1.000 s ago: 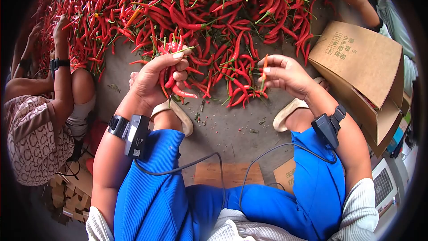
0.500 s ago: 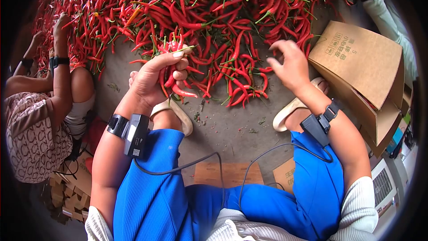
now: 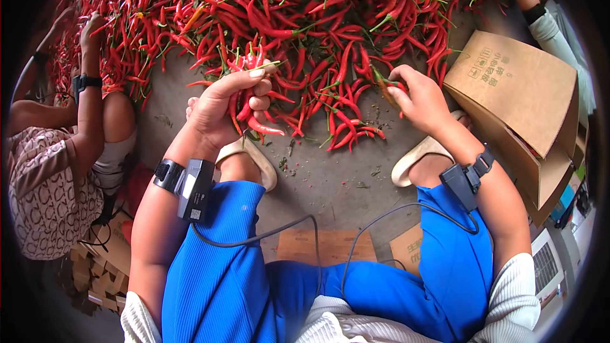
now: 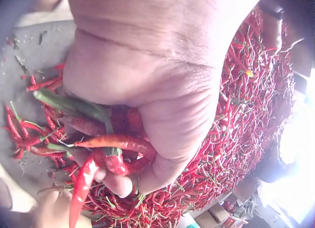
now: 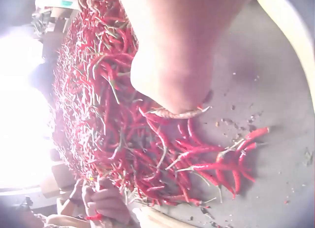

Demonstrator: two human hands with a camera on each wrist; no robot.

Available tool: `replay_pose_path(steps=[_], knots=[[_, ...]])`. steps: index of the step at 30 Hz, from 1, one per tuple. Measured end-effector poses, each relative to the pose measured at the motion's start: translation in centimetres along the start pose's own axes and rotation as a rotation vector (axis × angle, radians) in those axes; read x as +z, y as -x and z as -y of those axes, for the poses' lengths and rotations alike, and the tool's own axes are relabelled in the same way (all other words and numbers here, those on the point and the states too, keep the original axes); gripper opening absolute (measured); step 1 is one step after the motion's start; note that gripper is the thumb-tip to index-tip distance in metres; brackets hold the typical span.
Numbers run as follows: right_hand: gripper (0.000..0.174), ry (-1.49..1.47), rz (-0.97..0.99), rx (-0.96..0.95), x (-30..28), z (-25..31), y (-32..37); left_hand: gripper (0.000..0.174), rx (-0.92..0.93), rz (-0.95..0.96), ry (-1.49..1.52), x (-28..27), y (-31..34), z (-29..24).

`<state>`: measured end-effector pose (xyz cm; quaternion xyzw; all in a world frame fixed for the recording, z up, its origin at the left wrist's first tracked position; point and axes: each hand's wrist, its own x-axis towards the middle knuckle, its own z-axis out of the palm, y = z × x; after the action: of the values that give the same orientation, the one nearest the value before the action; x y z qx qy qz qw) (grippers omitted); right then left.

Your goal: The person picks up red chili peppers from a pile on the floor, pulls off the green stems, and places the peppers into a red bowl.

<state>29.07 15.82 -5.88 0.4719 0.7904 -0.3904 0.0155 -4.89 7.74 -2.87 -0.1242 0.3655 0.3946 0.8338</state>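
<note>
My left hand [image 3: 222, 105] grips a bunch of red chili peppers [image 3: 257, 126], its thumb lying across the top beside a green stem. In the left wrist view, a red chili [image 4: 84, 186] hangs out below the curled fingers, and a green chili [image 4: 61, 101] pokes out near the palm. My right hand [image 3: 424, 98] pinches a dull brownish chili pepper [image 5: 179, 113] between thumb and fingers, over the right edge of the loose chilies. Below and between both hands lie several red chilies [image 3: 346, 128] on the grey floor.
A large heap of red chilies [image 3: 305, 0] spreads across the far side. An opened cardboard box [image 3: 515, 89] stands at the right. Other people's arms [image 3: 89, 82] reach toward the heap from both sides. A black cable [image 3: 254, 239] runs between the wrist cameras, over blue trousers [image 3: 222, 254].
My right hand let go of an orange-red chili, swung up with fingers spread, and now pinches a brownish one. The left hand keeps its bunch in nearly the same place.
</note>
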Motion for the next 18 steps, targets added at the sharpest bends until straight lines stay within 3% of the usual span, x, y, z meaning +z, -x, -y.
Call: replay_pose_path(steps=[4, 7, 8, 11, 12, 15, 18], knots=[[0.017, -0.025, -0.047, -0.043, -0.2, -1.8, -0.5, 0.031, 0.002, -0.01, -0.003, 0.1, 0.1, 0.0], [0.02, -0.381, -0.097, 0.238, 0.0, -2.0, -1.2, 0.032, 0.009, -0.015, -0.007, 0.2, 0.1, 0.1], [0.023, -0.116, -0.155, 0.135, -0.1, -1.8, -1.3, 0.032, 0.006, -0.016, -0.006, 0.2, 0.1, 0.1], [0.026, -0.554, 0.036, 0.228, 0.4, -1.4, -1.8, 0.032, -0.006, -0.007, -0.01, 0.3, 0.0, 0.1], [0.032, -0.7, 0.199, 0.297, 0.0, -1.0, -2.2, 0.032, -0.01, -0.003, -0.013, 0.4, -0.1, 0.1], [0.038, -1.283, 0.363, 0.508, -0.9, 1.1, -1.9, 0.031, -0.012, -0.013, -0.027, 0.6, 0.0, 0.1], [0.045, -1.469, 0.506, 0.447, -1.6, 1.7, -1.6, 0.031, -0.02, -0.017, -0.043, 0.6, -0.1, 0.0]])
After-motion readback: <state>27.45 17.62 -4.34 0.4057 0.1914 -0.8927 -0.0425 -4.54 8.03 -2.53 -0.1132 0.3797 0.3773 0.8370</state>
